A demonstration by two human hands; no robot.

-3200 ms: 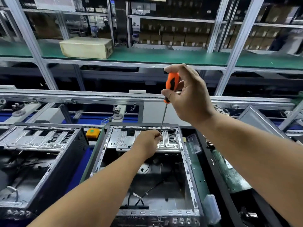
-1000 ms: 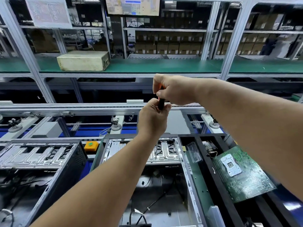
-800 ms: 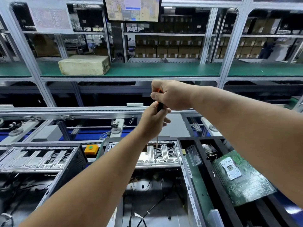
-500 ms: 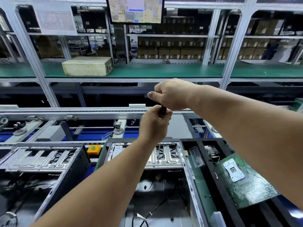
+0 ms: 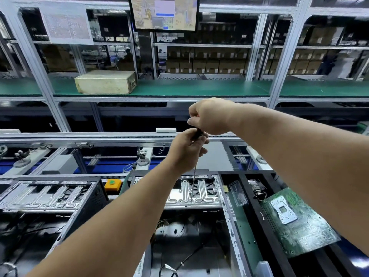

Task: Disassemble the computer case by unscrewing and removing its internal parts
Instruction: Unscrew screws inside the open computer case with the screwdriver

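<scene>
An open computer case (image 5: 225, 212) lies in front of me, its silver drive bracket (image 5: 199, 193) at the far end. A long screwdriver (image 5: 193, 183) stands nearly upright with its tip on that bracket. My right hand (image 5: 209, 116) is closed over the top of its handle, which is almost hidden. My left hand (image 5: 185, 149) grips the lower handle and upper shaft just beneath. Loose cables (image 5: 191, 254) lie on the case floor.
A second open case (image 5: 46, 196) sits to the left, with an orange button box (image 5: 113, 184) between them. A green motherboard (image 5: 295, 222) rests in a black tray on the right. Conveyor rails, a green shelf with a beige box (image 5: 105, 81) and a monitor (image 5: 165, 13) stand beyond.
My left hand rose from the bracket to the screwdriver's lower handle. My right hand closed down over the handle's top. The view tilted up a little.
</scene>
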